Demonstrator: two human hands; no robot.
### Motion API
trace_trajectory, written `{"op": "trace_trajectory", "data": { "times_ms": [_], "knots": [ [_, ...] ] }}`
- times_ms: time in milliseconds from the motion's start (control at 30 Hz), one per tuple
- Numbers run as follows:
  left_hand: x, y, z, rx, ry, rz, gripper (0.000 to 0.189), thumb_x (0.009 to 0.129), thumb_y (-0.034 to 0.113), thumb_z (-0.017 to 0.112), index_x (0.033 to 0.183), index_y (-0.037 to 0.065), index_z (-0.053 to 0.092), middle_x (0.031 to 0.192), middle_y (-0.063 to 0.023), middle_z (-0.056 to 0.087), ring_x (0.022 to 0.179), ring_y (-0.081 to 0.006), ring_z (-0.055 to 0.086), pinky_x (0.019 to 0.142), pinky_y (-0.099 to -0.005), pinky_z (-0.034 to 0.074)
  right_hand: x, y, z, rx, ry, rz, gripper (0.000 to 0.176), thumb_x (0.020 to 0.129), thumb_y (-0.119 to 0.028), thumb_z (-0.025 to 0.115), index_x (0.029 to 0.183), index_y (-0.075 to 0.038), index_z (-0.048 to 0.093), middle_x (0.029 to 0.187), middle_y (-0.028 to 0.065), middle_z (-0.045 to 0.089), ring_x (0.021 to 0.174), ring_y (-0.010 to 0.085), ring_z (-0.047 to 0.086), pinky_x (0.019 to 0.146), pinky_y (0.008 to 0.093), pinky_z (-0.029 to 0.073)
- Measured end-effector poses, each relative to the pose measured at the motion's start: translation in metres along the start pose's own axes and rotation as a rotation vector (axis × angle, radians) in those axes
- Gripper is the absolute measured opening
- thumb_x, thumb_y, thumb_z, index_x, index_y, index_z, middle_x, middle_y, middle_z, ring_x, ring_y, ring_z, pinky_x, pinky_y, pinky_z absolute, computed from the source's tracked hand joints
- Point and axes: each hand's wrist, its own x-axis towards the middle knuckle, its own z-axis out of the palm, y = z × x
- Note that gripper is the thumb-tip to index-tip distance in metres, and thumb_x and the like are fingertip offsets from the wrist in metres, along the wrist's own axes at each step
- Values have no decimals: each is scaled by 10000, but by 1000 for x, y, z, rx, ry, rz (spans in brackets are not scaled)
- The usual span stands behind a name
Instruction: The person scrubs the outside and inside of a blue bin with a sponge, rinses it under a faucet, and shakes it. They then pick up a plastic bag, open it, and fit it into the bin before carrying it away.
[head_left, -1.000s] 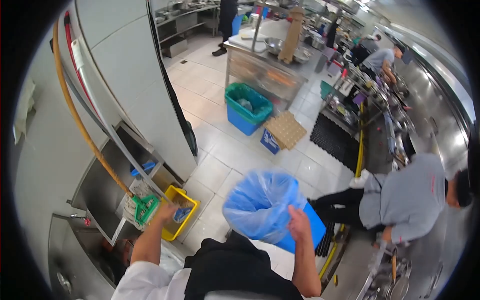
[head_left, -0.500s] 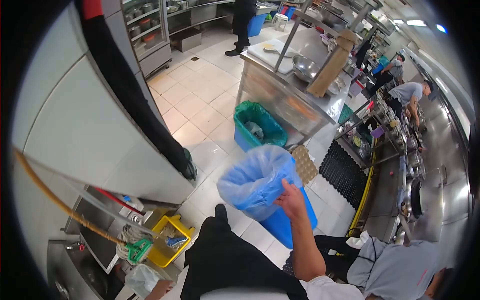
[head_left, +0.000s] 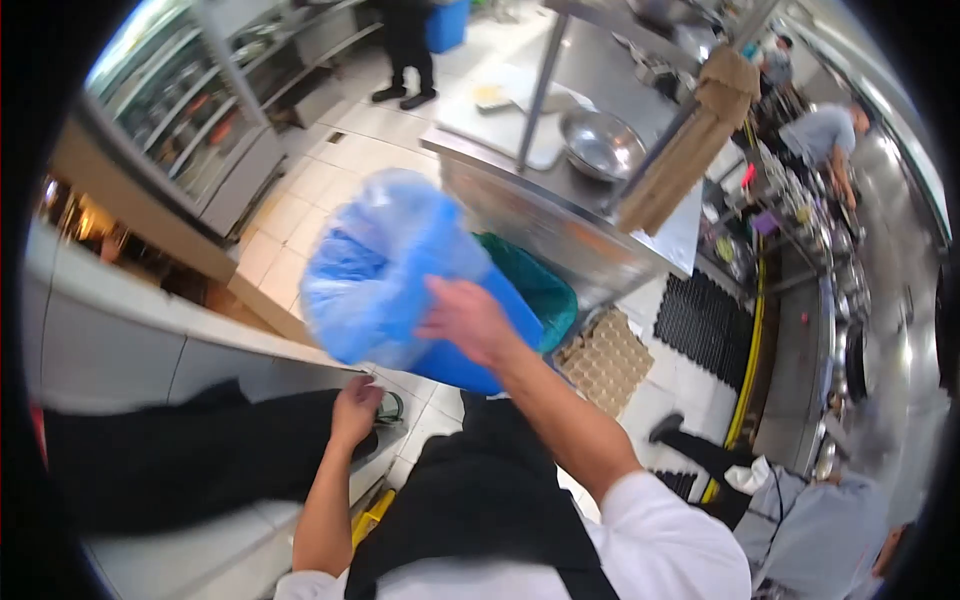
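A blue rubbish bin [head_left: 490, 345] with a blue-tinted clear plastic liner [head_left: 400, 235] over its mouth is tilted in front of me, opening to the upper left. My right hand [head_left: 465, 320] is closed on its lined rim. Low on the left, my left hand [head_left: 357, 412] is held out with loosely bent fingers, nothing visible in it. It is close to a long black shape [head_left: 200, 450], like dark clothing, with a green end. A green-lined bin [head_left: 545, 290] stands behind the blue one, partly hidden by it.
A steel table [head_left: 560, 200] behind the bins carries a metal bowl [head_left: 603, 145] and a white board [head_left: 530, 135]. Egg trays [head_left: 605, 360] and a black mat [head_left: 705, 325] lie on the floor. People stand at the back, along the stoves and at lower right. A low wall [head_left: 190, 345] borders the left.
The blue bin has moved up and left in view with my right hand on it, and is more tilted. My left hand has come up into view. The view has turned.
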Motion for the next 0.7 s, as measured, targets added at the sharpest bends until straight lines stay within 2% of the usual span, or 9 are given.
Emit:
{"op": "trace_trajectory", "data": {
  "times_ms": [33,67,133,200,300,433,533,600,700],
  "knots": [
    [3,-9,-6,-86,19,-22,387,826,178,621,1134,-49,568,1010,-165,655,929,-226,632,810,-326,482,28,-1,14,-26,-79,10,330,835,-334,686,840,-73,485,720,46,478,653,189,554,668,401,549],
    [2,-8,-14,10,75,-33,378,826,164,621,1132,-50,566,1018,-156,641,930,-206,615,811,-318,478,59,0,26,-72,-124,12,366,833,-363,680,876,-45,503,777,72,538,696,199,586,657,369,546],
    [0,-15,-29,-6,66,-168,350,844,158,614,1127,-44,567,983,-139,637,915,-193,606,811,-300,475,112,-3,51,-58,-250,40,376,855,-364,651,919,-22,508,864,115,592,779,226,621,707,373,536],
    [-6,-15,-40,-58,223,-98,262,875,153,604,1084,-2,577,898,-43,600,769,-103,574,626,-222,436,155,-3,65,-79,-261,69,382,858,-376,642,933,-23,518,894,124,607,775,219,623,689,346,531],
    [11,-11,-46,-239,362,-281,259,909,211,581,1089,26,574,930,-45,610,751,-110,586,623,-233,454,217,-10,83,-109,-290,113,379,864,-384,628,954,-31,527,929,132,625,778,213,624,676,322,523],
    [81,-11,-47,-527,516,-405,301,951,292,515,1139,58,546,982,-56,618,737,-126,613,604,-250,479,297,-21,82,-48,-261,175,354,890,-385,591,1017,-60,530,960,117,639,805,201,627,717,325,512],
    [159,-8,-67,-596,457,-409,328,938,306,540,1150,56,543,1003,-66,617,767,-141,622,615,-252,480,338,-34,74,-19,-253,212,394,915,-405,540,1110,-63,530,1005,122,642,848,202,636,735,322,514],
    [212,19,-99,-523,384,-372,337,931,306,552,1157,57,541,1019,-72,614,780,-150,625,625,-255,483,362,-44,71,49,-271,224,469,960,-423,424,1267,-72,462,1091,144,618,901,234,630,740,340,523],
    [302,59,-145,-398,248,-269,353,922,294,570,1188,64,536,1059,-80,603,825,-176,636,660,-278,493,389,-70,79,69,-256,169,571,946,-472,425,1380,-110,343,1187,150,582,962,242,629,768,336,530]
  ]
}}
